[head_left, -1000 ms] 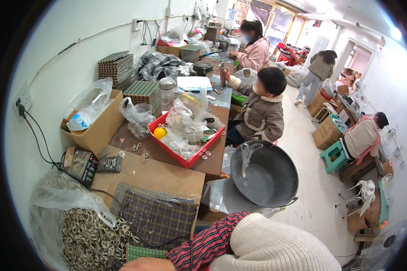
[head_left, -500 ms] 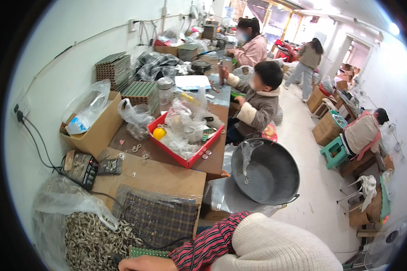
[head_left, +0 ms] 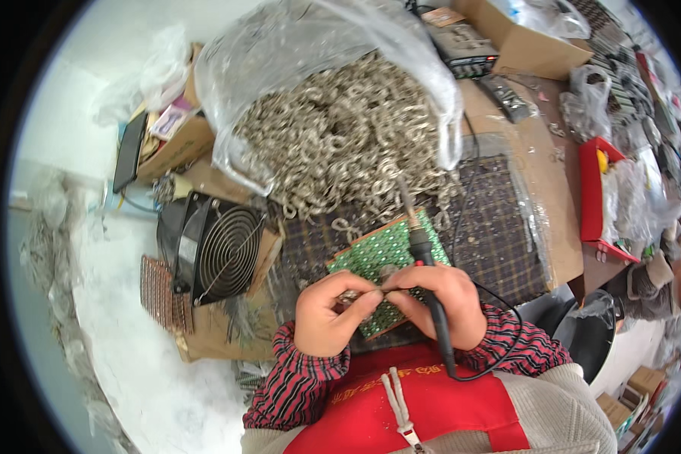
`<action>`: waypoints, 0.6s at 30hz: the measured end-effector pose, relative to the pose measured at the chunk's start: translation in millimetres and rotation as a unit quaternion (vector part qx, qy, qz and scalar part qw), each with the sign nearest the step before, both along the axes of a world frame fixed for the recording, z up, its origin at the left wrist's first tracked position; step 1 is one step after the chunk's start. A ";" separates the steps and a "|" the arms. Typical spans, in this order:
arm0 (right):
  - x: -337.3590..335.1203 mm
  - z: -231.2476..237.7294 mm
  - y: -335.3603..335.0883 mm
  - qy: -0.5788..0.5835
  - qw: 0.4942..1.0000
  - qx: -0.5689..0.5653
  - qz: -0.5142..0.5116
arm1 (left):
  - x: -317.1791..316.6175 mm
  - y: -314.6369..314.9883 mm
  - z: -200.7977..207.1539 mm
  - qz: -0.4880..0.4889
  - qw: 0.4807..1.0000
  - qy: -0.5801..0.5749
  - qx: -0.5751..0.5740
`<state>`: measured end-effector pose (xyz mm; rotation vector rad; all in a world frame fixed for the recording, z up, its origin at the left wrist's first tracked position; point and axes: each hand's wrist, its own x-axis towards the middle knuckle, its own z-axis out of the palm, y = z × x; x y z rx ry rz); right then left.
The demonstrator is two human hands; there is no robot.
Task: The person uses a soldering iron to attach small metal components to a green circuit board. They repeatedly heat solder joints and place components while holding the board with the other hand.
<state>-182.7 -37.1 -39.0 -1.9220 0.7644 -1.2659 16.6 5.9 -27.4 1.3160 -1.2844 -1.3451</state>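
Observation:
My left hand (head_left: 330, 313) has its thumb and forefinger pinched together on something small that I cannot make out. Its fingertips meet those of my right hand (head_left: 452, 299), which is closed round a black-handled soldering iron (head_left: 421, 252). The iron's metal tip points away from me, toward the pile of small silvery looped pieces (head_left: 333, 129). Under both hands lies a green circuit board panel (head_left: 367, 253) with shiny round spots, partly hidden by the fingers. It rests on a dark checked cloth (head_left: 499, 219).
A clear plastic bag (head_left: 242, 83) surrounds the looped pieces. A black fan (head_left: 227, 253) stands at left, beside a stack of brownish panels (head_left: 163, 295). Beyond are a soldering station (head_left: 465, 53) and a cardboard box (head_left: 518, 38); a red box (head_left: 598, 193) holds plastic bags at right.
The view has swung from the room down to the work surface. Both hands are now in front of me, fingertips together over the green panel; before, one hand showed at the lower edge.

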 end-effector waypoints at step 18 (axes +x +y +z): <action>-14.3 -10.3 7.2 -0.005 0.997 0.072 -0.020 | -12.2 -12.9 -3.5 -0.035 0.969 -0.244 -0.029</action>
